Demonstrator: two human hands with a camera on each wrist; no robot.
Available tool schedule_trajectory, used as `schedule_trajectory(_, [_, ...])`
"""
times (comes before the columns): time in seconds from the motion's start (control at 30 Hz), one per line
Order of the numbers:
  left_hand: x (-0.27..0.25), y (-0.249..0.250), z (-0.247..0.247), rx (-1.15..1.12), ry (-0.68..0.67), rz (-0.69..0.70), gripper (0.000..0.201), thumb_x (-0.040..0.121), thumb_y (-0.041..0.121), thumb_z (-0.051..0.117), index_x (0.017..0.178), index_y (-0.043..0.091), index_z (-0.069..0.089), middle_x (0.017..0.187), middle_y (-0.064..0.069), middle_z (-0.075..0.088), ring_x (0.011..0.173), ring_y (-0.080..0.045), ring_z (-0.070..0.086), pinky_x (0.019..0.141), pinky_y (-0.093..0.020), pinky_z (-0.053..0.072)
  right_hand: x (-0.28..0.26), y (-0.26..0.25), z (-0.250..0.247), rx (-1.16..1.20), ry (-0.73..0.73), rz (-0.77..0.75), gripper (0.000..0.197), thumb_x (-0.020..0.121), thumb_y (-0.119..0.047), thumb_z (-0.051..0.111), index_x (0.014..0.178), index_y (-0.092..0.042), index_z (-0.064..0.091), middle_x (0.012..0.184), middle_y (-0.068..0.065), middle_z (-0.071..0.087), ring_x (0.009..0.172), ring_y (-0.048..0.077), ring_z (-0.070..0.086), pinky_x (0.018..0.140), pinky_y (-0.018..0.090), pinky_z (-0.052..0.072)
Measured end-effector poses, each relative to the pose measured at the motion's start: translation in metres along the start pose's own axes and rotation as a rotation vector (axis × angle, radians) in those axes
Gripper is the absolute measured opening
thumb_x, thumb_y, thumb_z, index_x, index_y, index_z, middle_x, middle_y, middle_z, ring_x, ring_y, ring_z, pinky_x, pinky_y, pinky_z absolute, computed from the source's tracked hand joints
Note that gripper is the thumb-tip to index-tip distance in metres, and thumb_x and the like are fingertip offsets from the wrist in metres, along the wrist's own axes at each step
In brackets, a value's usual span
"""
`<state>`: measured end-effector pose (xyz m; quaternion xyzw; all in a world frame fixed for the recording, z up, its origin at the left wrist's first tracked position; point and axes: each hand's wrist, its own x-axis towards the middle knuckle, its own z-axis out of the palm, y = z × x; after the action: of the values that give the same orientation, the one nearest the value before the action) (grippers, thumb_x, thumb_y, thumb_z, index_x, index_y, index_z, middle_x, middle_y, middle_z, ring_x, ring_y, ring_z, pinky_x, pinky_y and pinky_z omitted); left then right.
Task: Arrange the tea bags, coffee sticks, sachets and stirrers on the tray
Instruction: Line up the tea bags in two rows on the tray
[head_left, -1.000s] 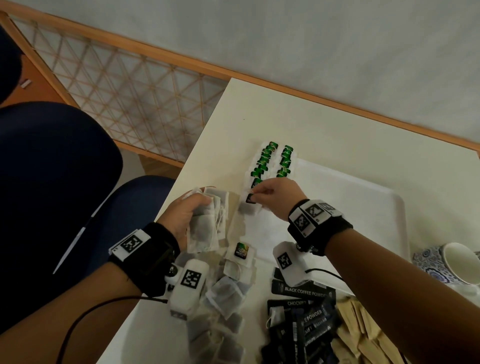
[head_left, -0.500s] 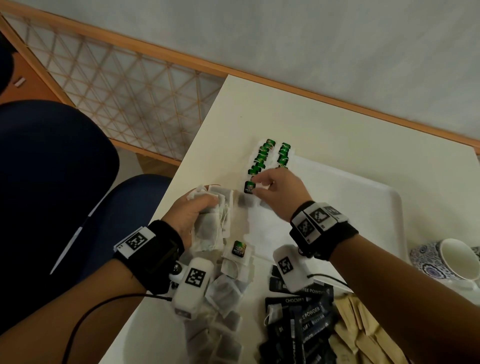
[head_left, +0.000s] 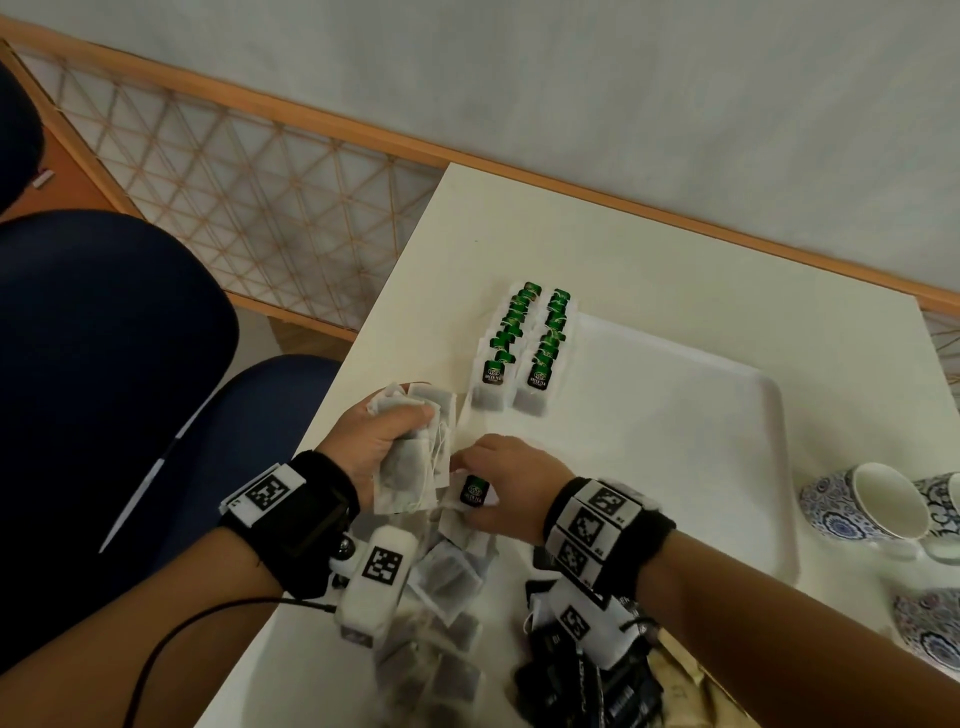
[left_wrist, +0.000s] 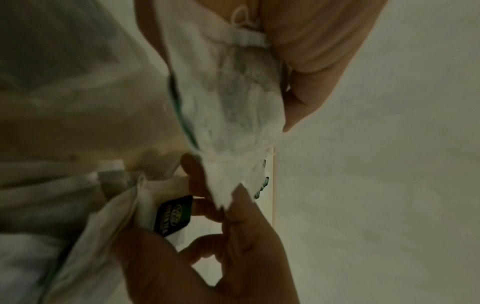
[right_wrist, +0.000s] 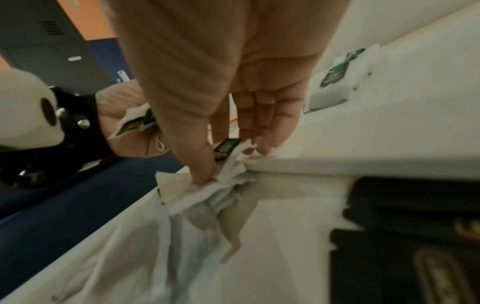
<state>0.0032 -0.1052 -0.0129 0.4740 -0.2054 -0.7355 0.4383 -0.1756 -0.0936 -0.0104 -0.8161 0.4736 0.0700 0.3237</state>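
My left hand (head_left: 397, 434) grips a bunch of tea bags (head_left: 415, 467) above the table's left edge. Just beside it, my right hand (head_left: 462, 467) pinches one tea bag by its green tag (head_left: 474, 491) between thumb and fingers. In the right wrist view the same tea bag (right_wrist: 228, 176) hangs crumpled at the right hand (right_wrist: 228, 162). Two neat rows of green-tagged tea bags (head_left: 524, 348) lie at the far left end of the white tray (head_left: 675, 441). Loose tea bags (head_left: 447, 582) are piled below my wrists. Black coffee sticks (head_left: 587, 686) and brown sachets (head_left: 680, 680) lie near the front.
Blue patterned cups (head_left: 862, 504) lie to the right of the tray. A dark blue chair (head_left: 130, 364) stands left of the table, close to its edge. A lattice screen (head_left: 234, 171) and a white wall run behind.
My right hand left a tea bag at the near end of the left row, drew back toward my left hand and took hold of another tagged tea bag.
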Motion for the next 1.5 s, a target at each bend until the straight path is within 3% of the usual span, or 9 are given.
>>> schedule_trajectory(0.2, [-0.003, -0.005, -0.003, 0.007, 0.008, 0.003, 0.033, 0.081, 0.001, 0.063, 0.11, 0.012, 0.053, 0.079, -0.014, 0.054, 0.062, -0.02, 0.059, 0.059, -0.03, 0.054, -0.006, -0.004, -0.009, 0.036, 0.02, 0.035, 0.029, 0.089, -0.025, 0.058, 0.118, -0.021, 0.062, 0.11, 0.002, 0.062, 0.103, 0.019, 0.056, 0.089, 0.03, 0.044])
schedule_trajectory(0.33, [-0.005, -0.007, 0.0, 0.043, 0.048, 0.007, 0.011, 0.088, -0.002, 0.055, 0.094, 0.006, 0.058, 0.073, -0.011, 0.056, 0.057, -0.017, 0.058, 0.055, -0.025, 0.053, -0.014, 0.002, -0.021, 0.463, 0.115, 0.193, 0.015, 0.082, -0.021, 0.07, 0.097, -0.017, 0.073, 0.084, 0.0, 0.071, 0.075, 0.015, 0.064, 0.072, 0.027, 0.054])
schedule_trajectory(0.43, [-0.006, -0.008, 0.003, 0.061, 0.012, 0.007, 0.013, 0.087, -0.002, 0.055, 0.095, 0.008, 0.06, 0.073, -0.011, 0.056, 0.058, -0.018, 0.057, 0.056, -0.027, 0.052, -0.023, 0.005, -0.035, 0.518, 0.137, 0.147, 0.016, 0.085, -0.014, 0.065, 0.097, -0.02, 0.074, 0.082, -0.002, 0.071, 0.068, 0.011, 0.062, 0.064, 0.017, 0.052])
schedule_trajectory(0.53, [-0.007, -0.007, 0.007, 0.063, -0.025, -0.001, 0.015, 0.088, -0.002, 0.053, 0.098, 0.006, 0.059, 0.07, -0.011, 0.057, 0.056, -0.018, 0.057, 0.053, -0.028, 0.051, -0.025, 0.008, -0.051, 0.273, 0.17, 0.12, 0.031, 0.088, -0.011, 0.055, 0.11, -0.026, 0.07, 0.09, -0.014, 0.061, 0.079, 0.004, 0.056, 0.069, 0.01, 0.04])
schedule_trajectory(0.7, [-0.001, -0.007, 0.008, 0.067, -0.016, -0.023, 0.022, 0.084, 0.001, 0.058, 0.103, 0.011, 0.055, 0.077, -0.013, 0.053, 0.06, -0.021, 0.054, 0.059, -0.031, 0.05, -0.018, 0.024, -0.062, 0.237, 0.24, 0.229, 0.042, 0.089, -0.004, 0.048, 0.118, -0.028, 0.065, 0.123, -0.005, 0.062, 0.11, 0.013, 0.055, 0.084, 0.012, 0.034])
schedule_trajectory(0.87, [0.004, -0.005, 0.01, 0.121, 0.031, -0.035, 0.016, 0.079, 0.001, 0.052, 0.087, 0.01, 0.062, 0.073, -0.01, 0.056, 0.063, -0.021, 0.056, 0.068, -0.033, 0.048, -0.005, 0.039, -0.065, 0.323, 0.168, 0.253, 0.031, 0.088, -0.01, 0.061, 0.112, -0.028, 0.067, 0.09, -0.011, 0.066, 0.074, -0.009, 0.054, 0.066, 0.002, 0.038])
schedule_trajectory(1.03, [0.008, -0.003, 0.016, 0.157, 0.072, -0.053, 0.031, 0.086, -0.001, 0.047, 0.074, 0.019, 0.068, 0.073, -0.007, 0.061, 0.068, -0.022, 0.057, 0.071, -0.035, 0.048, 0.013, 0.054, -0.067, 0.354, 0.334, 0.29, 0.022, 0.086, -0.012, 0.064, 0.102, -0.026, 0.07, 0.078, -0.01, 0.063, 0.069, -0.006, 0.054, 0.063, 0.006, 0.039])
schedule_trajectory(1.3, [0.017, -0.005, 0.024, 0.187, 0.071, -0.087, 0.025, 0.084, -0.001, 0.048, 0.097, 0.012, 0.065, 0.079, -0.012, 0.059, 0.07, -0.024, 0.055, 0.073, -0.037, 0.047, 0.027, 0.066, -0.07, 0.416, 0.432, 0.318, 0.021, 0.086, -0.007, 0.062, 0.097, -0.024, 0.068, 0.083, 0.006, 0.067, 0.081, 0.018, 0.062, 0.072, 0.022, 0.048])
schedule_trajectory(1.5, [0.019, -0.006, 0.027, 0.194, 0.112, -0.088, 0.017, 0.087, 0.002, 0.05, 0.09, 0.013, 0.062, 0.076, -0.009, 0.059, 0.068, -0.02, 0.057, 0.069, -0.031, 0.048, 0.026, 0.068, -0.071, 0.269, 0.497, 0.272, 0.028, 0.085, -0.021, 0.067, 0.112, -0.025, 0.063, 0.1, -0.005, 0.057, 0.084, 0.01, 0.055, 0.078, 0.021, 0.044])
